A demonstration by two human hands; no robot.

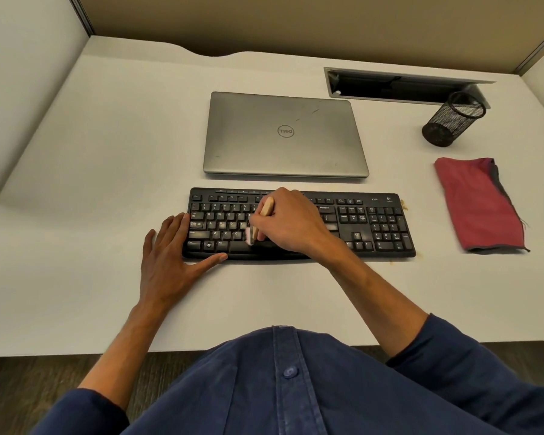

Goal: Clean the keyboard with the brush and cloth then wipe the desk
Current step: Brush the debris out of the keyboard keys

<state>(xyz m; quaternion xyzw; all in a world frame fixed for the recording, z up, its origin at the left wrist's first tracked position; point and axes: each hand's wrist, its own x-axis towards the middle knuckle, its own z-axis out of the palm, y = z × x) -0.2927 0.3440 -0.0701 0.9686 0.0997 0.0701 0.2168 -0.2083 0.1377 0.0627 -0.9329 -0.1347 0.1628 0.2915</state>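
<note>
1. Right hand (291, 221) grasping small wooden-handled brush (262, 219), bristles down on left-centre keys of long black plastic keyboard (302, 226).
2. Left hand (170, 243) flat, released, bracing keyboard's left end.
3. Unbrushed keys stretching rightward along keyboard's long axis; folded red cloth (478, 204) lying right, on pale worktop (107, 136), nearer right hand.

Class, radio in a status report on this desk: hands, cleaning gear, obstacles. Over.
Right hand grips brush, bristles on keyboard. Left hand flat, steadying keyboard's left end. Red cloth lies unused, right. Nothing in the way.
</note>
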